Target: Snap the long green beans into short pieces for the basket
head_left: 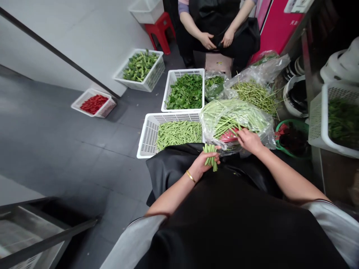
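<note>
A small bunch of cut long green bean pieces (210, 155) is gripped in my left hand (200, 164), above my black apron. My right hand (249, 141) reaches over the near edge of a clear plastic bag (263, 125), its fingers pinched on the long beans (226, 125) there. Exactly how many beans it grips is hidden. Something red (228, 135) shows among the beans in the bag. Left of the bag, a white basket (148, 136) holds many short bean pieces (179, 133), partly covered by my apron.
Beyond stands a white basket of leafy greens (185, 89), beside a bag of thin green stems (254, 95). A basket of cut greens (141, 65) and one of red peppers (94, 104) are further left. Opposite sits a person (220, 22), hands in their lap. A green basin (294, 138) is at right.
</note>
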A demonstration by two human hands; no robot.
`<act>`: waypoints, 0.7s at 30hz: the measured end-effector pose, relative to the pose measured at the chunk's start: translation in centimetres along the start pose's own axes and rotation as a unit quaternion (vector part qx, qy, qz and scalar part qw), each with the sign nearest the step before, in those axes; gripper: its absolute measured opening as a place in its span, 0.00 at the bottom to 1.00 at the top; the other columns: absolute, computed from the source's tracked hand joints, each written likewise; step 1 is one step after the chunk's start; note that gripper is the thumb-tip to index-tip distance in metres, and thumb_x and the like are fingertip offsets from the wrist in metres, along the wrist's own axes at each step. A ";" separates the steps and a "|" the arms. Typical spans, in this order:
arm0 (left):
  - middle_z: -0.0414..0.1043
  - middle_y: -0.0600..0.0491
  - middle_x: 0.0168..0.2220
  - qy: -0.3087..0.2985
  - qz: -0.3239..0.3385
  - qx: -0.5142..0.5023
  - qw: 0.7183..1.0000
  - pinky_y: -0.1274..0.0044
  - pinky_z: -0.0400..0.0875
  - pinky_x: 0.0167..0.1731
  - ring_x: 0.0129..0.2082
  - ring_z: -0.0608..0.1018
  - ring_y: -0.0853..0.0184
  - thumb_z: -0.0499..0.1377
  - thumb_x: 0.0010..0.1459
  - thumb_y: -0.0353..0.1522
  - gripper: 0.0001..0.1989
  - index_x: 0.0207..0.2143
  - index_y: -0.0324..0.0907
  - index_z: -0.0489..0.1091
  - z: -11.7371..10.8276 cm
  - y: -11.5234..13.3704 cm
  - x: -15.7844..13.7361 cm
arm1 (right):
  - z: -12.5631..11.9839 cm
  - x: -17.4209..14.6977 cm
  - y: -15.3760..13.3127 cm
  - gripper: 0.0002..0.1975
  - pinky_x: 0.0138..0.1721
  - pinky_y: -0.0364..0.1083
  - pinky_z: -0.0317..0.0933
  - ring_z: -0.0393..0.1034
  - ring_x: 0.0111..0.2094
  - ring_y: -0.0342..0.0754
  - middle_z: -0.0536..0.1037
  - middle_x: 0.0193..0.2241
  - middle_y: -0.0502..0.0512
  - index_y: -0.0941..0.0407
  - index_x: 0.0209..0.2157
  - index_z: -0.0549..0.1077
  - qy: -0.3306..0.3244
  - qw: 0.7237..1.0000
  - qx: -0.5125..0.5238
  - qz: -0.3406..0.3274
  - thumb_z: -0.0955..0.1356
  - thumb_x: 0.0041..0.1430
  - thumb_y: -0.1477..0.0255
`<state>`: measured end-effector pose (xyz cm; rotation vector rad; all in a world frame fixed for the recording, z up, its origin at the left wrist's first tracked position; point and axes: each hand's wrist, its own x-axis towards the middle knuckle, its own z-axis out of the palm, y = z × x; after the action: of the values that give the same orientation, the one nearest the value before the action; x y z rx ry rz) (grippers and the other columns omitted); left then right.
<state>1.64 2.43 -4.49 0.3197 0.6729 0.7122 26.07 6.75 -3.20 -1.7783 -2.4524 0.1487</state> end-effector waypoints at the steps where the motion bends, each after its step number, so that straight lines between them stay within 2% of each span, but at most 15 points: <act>1: 0.64 0.58 0.20 -0.014 -0.008 0.007 1.000 0.77 0.65 0.25 0.19 0.67 0.74 0.68 0.40 0.30 0.22 0.41 0.36 0.72 0.4 -0.3 0.2 | -1.0 -1.0 -0.3 0.17 0.41 0.49 0.62 0.71 0.41 0.56 0.75 0.42 0.67 0.61 0.47 0.72 0.051 0.998 0.035 0.014 0.57 0.66 0.70; 4: 0.66 0.55 0.22 -0.023 -0.031 0.021 0.999 0.79 0.61 0.22 0.20 0.65 0.76 0.71 0.41 0.34 0.22 0.39 0.34 0.73 2.1 -1.0 0.8 | -3.0 -4.1 -3.1 0.14 0.40 0.48 0.64 0.72 0.37 0.52 0.77 0.36 0.63 0.59 0.42 0.72 0.164 0.974 0.152 0.033 0.59 0.65 0.67; 6: 0.70 0.52 0.25 -0.013 0.006 0.015 1.000 0.80 0.61 0.22 0.20 0.66 0.77 0.71 0.41 0.36 0.21 0.37 0.34 0.73 3.0 -1.1 1.0 | -2.9 -6.0 -5.6 0.12 0.38 0.46 0.65 0.73 0.33 0.50 0.78 0.33 0.59 0.57 0.40 0.72 0.178 0.959 0.221 0.013 0.61 0.65 0.65; 8: 0.73 0.51 0.29 0.005 0.072 0.005 0.997 0.80 0.62 0.22 0.20 0.66 0.77 0.71 0.41 0.35 0.20 0.36 0.35 0.72 3.6 -0.9 1.1 | -1.9 -7.2 -7.5 0.12 0.37 0.45 0.65 0.74 0.33 0.49 0.79 0.31 0.58 0.56 0.38 0.73 0.165 0.951 0.260 -0.015 0.61 0.66 0.66; 11: 0.74 0.51 0.29 0.052 0.148 0.016 0.987 0.80 0.63 0.21 0.19 0.67 0.77 0.71 0.39 0.33 0.20 0.35 0.35 0.71 3.7 -0.5 0.8 | -0.3 -7.9 -7.9 0.15 0.38 0.45 0.65 0.75 0.34 0.49 0.80 0.32 0.60 0.57 0.37 0.74 0.129 0.960 0.245 -0.037 0.59 0.67 0.65; 13: 0.74 0.51 0.28 0.081 0.168 0.036 0.982 0.80 0.64 0.21 0.19 0.68 0.76 0.72 0.38 0.33 0.20 0.34 0.35 0.71 3.4 -0.3 0.6 | 0.4 -7.6 -7.1 0.17 0.37 0.45 0.65 0.75 0.33 0.50 0.80 0.32 0.61 0.57 0.36 0.74 0.084 0.970 0.226 -0.042 0.59 0.67 0.64; 16: 0.75 0.51 0.28 0.112 0.180 0.047 0.976 0.80 0.65 0.22 0.20 0.69 0.76 0.72 0.38 0.33 0.20 0.34 0.34 0.72 3.2 -0.3 0.4 | 0.2 -6.3 -6.1 0.20 0.29 0.44 0.62 0.71 0.25 0.47 0.76 0.23 0.56 0.56 0.26 0.72 0.018 0.966 0.259 -0.022 0.60 0.65 0.60; 18: 0.72 0.53 0.25 0.122 0.185 0.034 0.975 0.80 0.64 0.21 0.19 0.68 0.76 0.71 0.38 0.33 0.19 0.32 0.34 0.71 3.4 -0.3 0.3 | -0.7 -5.2 -6.1 0.21 0.24 0.43 0.58 0.65 0.18 0.44 0.70 0.16 0.51 0.55 0.22 0.68 0.007 0.932 0.362 0.028 0.62 0.62 0.56; 19: 0.70 0.54 0.23 0.119 0.187 0.020 0.975 0.81 0.64 0.21 0.19 0.68 0.76 0.71 0.38 0.33 0.18 0.31 0.34 0.71 3.6 -0.3 0.3 | -1.2 -4.7 -6.4 0.21 0.21 0.42 0.57 0.62 0.16 0.43 0.66 0.13 0.48 0.55 0.22 0.67 0.018 0.896 0.439 0.063 0.63 0.61 0.55; 21: 0.66 0.57 0.20 0.094 0.180 -0.018 0.979 0.81 0.63 0.22 0.19 0.68 0.76 0.70 0.40 0.33 0.16 0.29 0.35 0.70 4.0 -0.1 0.2 | -2.1 -4.1 -7.2 0.19 0.18 0.42 0.55 0.59 0.14 0.42 0.60 0.12 0.43 0.54 0.26 0.66 0.051 0.790 0.599 0.120 0.63 0.61 0.53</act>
<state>4.41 2.28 -1.65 0.3479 0.7892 1.1103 20.88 0.62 -0.20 -1.3206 -1.3361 1.2462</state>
